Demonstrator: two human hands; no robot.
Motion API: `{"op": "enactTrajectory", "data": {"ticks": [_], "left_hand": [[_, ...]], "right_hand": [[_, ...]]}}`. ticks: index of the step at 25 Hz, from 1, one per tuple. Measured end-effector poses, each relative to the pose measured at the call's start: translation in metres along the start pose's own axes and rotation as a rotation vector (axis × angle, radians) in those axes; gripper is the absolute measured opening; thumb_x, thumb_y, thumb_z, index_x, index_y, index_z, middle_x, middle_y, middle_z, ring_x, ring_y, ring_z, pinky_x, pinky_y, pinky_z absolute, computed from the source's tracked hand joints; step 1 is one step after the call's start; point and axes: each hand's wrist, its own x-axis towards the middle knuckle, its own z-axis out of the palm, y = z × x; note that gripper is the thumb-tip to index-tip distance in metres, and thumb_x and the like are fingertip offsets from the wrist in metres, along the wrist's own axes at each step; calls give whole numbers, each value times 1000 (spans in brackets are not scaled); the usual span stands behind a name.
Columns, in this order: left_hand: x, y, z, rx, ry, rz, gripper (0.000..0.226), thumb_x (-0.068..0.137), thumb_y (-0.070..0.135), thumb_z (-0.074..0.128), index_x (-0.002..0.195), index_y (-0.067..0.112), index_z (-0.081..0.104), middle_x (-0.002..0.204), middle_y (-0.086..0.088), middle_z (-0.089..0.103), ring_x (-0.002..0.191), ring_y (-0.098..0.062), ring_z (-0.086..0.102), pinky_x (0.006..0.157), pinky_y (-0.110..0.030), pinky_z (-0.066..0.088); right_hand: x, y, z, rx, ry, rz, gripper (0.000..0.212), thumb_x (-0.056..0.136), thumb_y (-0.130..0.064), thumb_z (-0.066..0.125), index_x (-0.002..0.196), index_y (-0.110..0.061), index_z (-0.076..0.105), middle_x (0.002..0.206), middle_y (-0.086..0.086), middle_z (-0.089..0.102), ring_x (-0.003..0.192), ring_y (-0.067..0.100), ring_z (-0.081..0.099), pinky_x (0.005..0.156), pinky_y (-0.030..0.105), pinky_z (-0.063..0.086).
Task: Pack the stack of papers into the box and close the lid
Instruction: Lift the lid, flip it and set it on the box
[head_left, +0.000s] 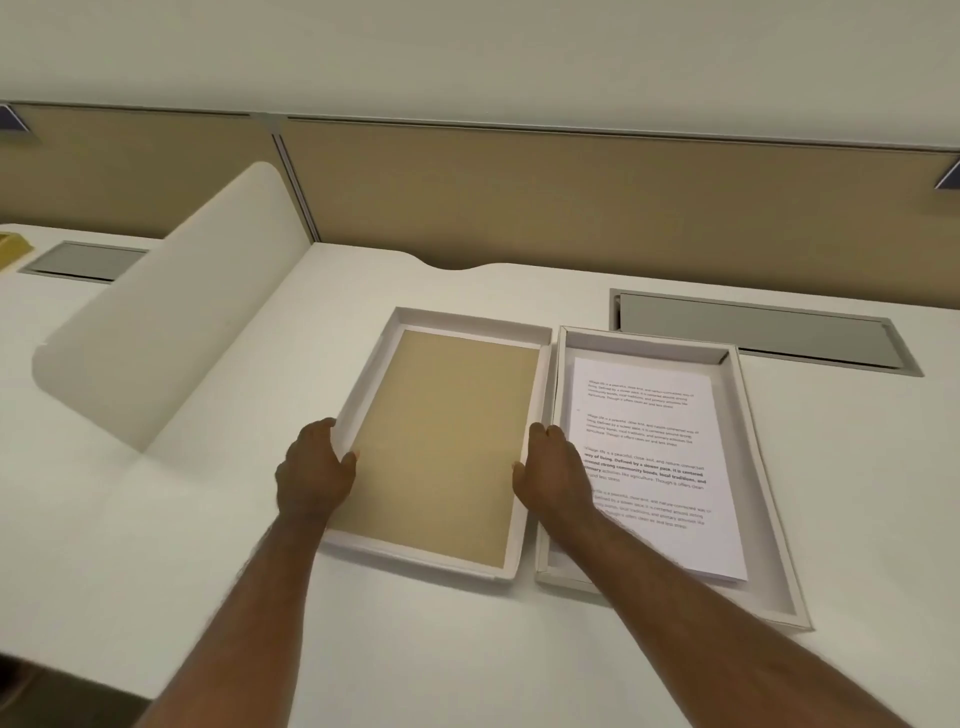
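step: papers already packed, lid pickup in hand; closing not yet done
papers (654, 457): printed stack lying flat inside box, sitting toward the far-left of the tray, bare tray floor showing along near and right sides
box (768, 467): shallow white tray on desk (519, 665), open top, right of lid, long walls just beside each other, nearly touching
lid (441, 447): upside down on desk, tan inner face up, white rim around it, left of box
left hand (314, 475): clamped on lid's left long wall, thumb hooked over rim onto tan face, fingers on outer side out of sight
right hand (553, 475): clamped on lid's right long wall, thumb inside, fingers down in the gap between lid and box; forearm crossing over box's near-left corner and part of papers
hands relative to papers: both on lid, none touching stack; right hand just beside stack's left edge, left hand well apart
lifted or not: cannot tell if lid is off the desk yet, near edge looks resting
next move calls for: lift lid level with both hands, flip so tan face points down, carry right over box, line up all four corners, lower straight and press rim
watch: papers' near-right corner close to box's near wall, looks slightly raised; may snag lid if not flat
other: grey cable hatch (753, 332) behind box, curved white divider (171, 332) at left, neither in the way
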Motion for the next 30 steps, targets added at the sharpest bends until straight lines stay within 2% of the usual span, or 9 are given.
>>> {"op": "enactTrajectory", "data": {"ticks": [3,7,10,13,15,19,22,27,30], "left_hand": [[11,-14,1,-20,-67,-89,52,87,26,64,134,9,50,132,-15,59,120,-37,56,99,-48,46],[20,-28,4,28,-122,-116,34,89,25,58,117,6,64,114,-17,66,109,-36,61,90,-42,49],[19,-34,8,6,-73,-97,22,92,17,52,102,4,67,105,-18,67,102,-39,61,83,-40,48],[20,-36,6,-87,-12,-119,16,90,12,51,79,5,61,93,-17,67,85,-38,59,73,-35,42],[18,-31,-5,-174,45,-144,18,91,11,51,75,8,59,90,-16,66,83,-37,58,72,-34,40],[13,-11,-27,-400,206,-114,22,95,14,54,106,2,69,105,-18,71,96,-37,63,83,-38,45],[7,15,-46,-588,186,-44,27,98,19,50,116,7,67,105,-11,71,93,-29,60,82,-34,43],[-12,72,-85,-915,178,34,22,100,21,45,108,23,67,94,3,67,90,-22,57,70,-25,44],[-16,99,-97,-1017,289,48,32,100,24,44,126,19,63,106,1,67,93,-19,59,73,-23,47]], "right_hand": [[5,-5,4,-26,-28,30,27,86,-8,54,112,-5,47,103,15,62,97,34,64,73,38,51],[11,-10,4,-58,-91,54,34,80,6,46,112,-2,48,100,18,65,95,36,65,66,35,48],[9,-11,3,-46,-104,39,39,77,10,41,113,-3,47,97,18,64,94,37,64,62,34,45],[8,-14,1,18,-33,9,47,77,9,40,121,-6,47,94,18,65,90,37,64,65,38,53],[11,-19,-6,64,51,-13,55,78,7,40,130,-11,44,96,17,66,90,37,65,70,41,56],[21,-27,-35,153,303,-44,57,84,-1,46,139,-18,41,116,13,65,98,37,65,82,43,56],[29,-23,-63,199,429,-22,52,89,-5,46,138,-23,43,130,6,61,106,34,64,88,43,54],[44,-6,-99,262,424,-20,42,88,-6,48,127,-21,52,125,5,58,103,29,63,85,40,53],[46,-16,-117,272,442,-94,39,87,-15,58,126,-15,53,130,9,50,113,29,56,89,37,50]]}}
